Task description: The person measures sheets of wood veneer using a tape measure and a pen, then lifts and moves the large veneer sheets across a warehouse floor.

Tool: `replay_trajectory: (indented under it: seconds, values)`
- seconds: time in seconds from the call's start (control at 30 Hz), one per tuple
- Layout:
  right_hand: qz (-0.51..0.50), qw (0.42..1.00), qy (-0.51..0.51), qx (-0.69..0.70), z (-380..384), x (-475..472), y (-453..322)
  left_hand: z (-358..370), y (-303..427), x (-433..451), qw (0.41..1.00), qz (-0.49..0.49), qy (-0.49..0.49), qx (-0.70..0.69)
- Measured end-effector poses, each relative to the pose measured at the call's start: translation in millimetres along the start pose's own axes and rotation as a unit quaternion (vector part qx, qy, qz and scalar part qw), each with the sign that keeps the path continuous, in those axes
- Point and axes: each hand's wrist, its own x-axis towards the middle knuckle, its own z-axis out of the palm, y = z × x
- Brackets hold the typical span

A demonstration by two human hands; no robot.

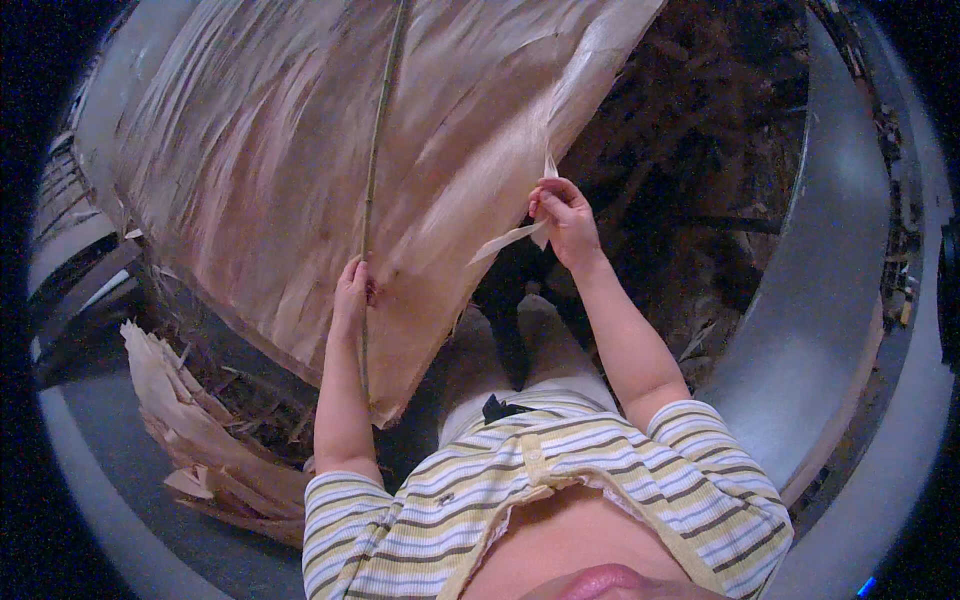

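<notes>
A broad, thin sheet of pale wood veneer (300, 172) spreads before me, rippled and frayed along its right edge. A long greenish stick (374, 135) lies lengthwise over it. My left hand (351, 294) grips the lower part of this stick against the sheet, near a small dark hole. At the sheet's right edge, my right hand (561, 217) pinches a narrow torn strip (510, 241). The strip's loose end points down and left from my fingers, and another part runs up to the sheet.
Stacked, split veneer pieces (210, 457) lie at the lower left. Brown scraps (690, 135) litter the dark ground at the right, beside a smooth grey curved surface (832, 225). Dark bars or slats (97, 277) stand at the far left.
</notes>
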Motion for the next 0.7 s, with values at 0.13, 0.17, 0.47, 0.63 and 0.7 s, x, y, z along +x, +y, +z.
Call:
replay_trajectory:
  seconds: [0.13,0.17,0.47,0.63,0.7]
  values:
    - [0.138,0.977,0.072,0.148,-16.6,-5.2,1.0,13.6,5.4,3.6,1.0,0.002,0.001,-0.005]
    - [0.142,0.974,0.074,0.158,-22.8,-5.2,4.1,20.2,12.1,3.5,1.0,-0.004,0.005,0.004]
    - [0.143,0.982,0.089,0.087,-4.5,-16.9,7.6,23.6,25.2,-7.1,0.986,0.088,0.072,0.123]
    - [0.087,0.988,0.091,-0.084,12.7,-17.1,-4.9,84.6,87.1,-12.5,0.917,0.293,0.086,0.257]
    - [0.076,0.987,0.045,-0.131,10.4,-12.8,0.8,141.1,94.4,-9.1,0.987,0.128,-0.079,0.059]
